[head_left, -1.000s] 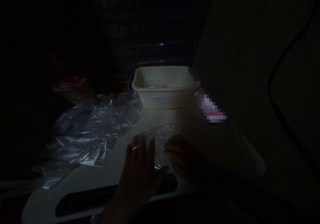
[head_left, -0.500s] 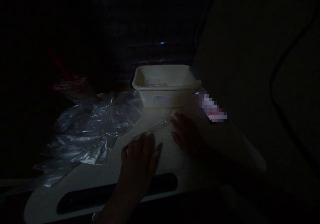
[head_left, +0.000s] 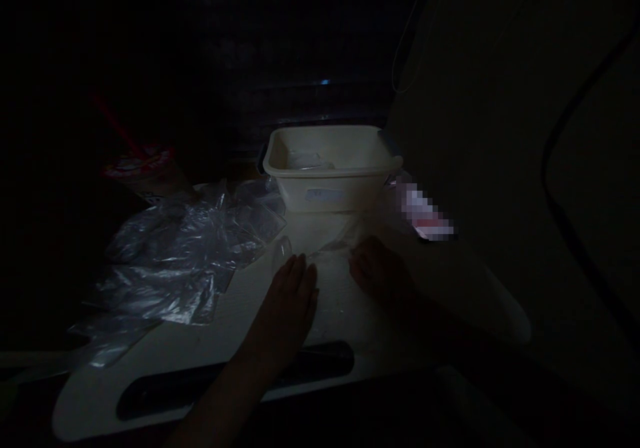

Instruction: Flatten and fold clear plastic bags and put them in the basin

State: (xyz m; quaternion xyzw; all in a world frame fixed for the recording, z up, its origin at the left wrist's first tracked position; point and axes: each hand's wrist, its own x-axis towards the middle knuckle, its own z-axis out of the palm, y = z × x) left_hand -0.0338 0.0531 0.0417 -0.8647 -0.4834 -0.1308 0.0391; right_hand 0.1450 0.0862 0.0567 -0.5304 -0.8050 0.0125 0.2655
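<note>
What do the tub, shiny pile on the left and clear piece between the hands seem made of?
Tub: probably rigid plastic, cream and matte, judging by its smooth moulded rim.
Shiny pile: likely thin plastic film, glossy, with crinkles and bright glints.
Clear piece: perhaps similar film, showing faint glints; too dark to be sure.
</note>
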